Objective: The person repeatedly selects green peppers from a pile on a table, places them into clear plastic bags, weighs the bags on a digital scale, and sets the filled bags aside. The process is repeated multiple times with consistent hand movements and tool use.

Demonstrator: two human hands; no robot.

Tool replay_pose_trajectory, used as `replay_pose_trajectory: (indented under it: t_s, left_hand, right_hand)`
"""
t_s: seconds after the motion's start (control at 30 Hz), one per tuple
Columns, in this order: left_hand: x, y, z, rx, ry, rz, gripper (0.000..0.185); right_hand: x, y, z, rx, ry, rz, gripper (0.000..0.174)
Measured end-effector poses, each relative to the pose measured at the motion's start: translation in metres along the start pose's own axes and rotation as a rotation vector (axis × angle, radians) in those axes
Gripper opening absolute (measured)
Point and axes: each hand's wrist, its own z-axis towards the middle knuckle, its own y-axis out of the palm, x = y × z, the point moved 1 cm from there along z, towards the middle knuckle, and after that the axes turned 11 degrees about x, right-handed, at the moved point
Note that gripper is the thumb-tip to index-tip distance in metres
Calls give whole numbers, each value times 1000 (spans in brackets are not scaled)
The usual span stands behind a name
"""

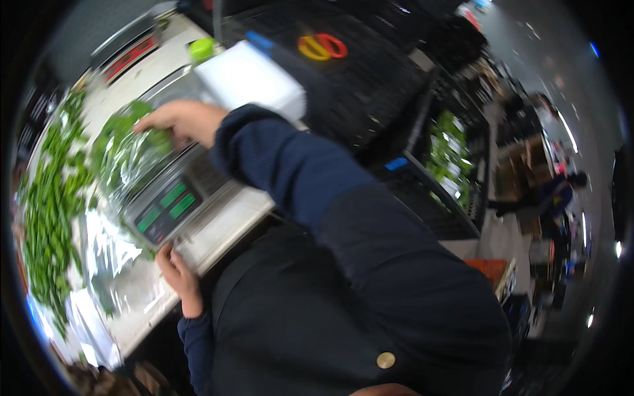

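Observation:
A clear plastic bag of green leafy vegetables [131, 153] lies on a digital scale [168, 205] with green display windows. My right hand [181, 121] reaches over the scale and touches the bag's upper side; whether its fingers grip the plastic is blurred. My left hand [179, 277] rests at the scale's lower corner near the table edge, fingers slightly bent, close to clear plastic bags [111, 247] on the white table. Beyond the bag lies a long heap of green peppers [47, 227].
A white box [252, 79] and a green-capped container [201, 49] stand beside the scale. Scissors with red and yellow handles [322, 47] lie on a black surface. A black crate [421, 183] stands near packed greens [450, 158]. Another scale [129, 54] is at the far end; a person [554, 195] stands farther off.

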Motion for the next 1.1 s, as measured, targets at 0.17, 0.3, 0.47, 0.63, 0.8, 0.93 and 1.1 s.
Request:
replay_pose_trajectory:
  t_s: [0.17, 0.3, 0.47, 0.63, 0.8, 0.93, 1.1]
  left_hand:
    - [-9, -2, 9, -34, 17, 9, 22]
    - [5, -2, 6, -32, 24, 58, 21]
    - [3, -2, 5, -43, 38, 55, 21]
    - [-3, -1, 3, -41, 60, 72, 23]
    - [-15, -2, 8, -62, 36, 123, 24]
    - [-21, -3, 8, -80, 0, 192, 25]
    - [-14, 0, 4, -78, -10, 236, 22]
  right_hand:
    - [18, 4, -22, 1, -13, 410, 34]
    - [7, -36, -118, 221, -102, 447, 36]
    - [31, -160, -216, 368, -365, 436, 34]
    - [48, -311, -401, 718, -437, 598, 35]
    - [91, -454, -533, 1315, -515, 498, 31]
    - [127, -527, -557, 1392, -503, 547, 24]
    - [174, -592, -528, 1658, -520, 389, 38]
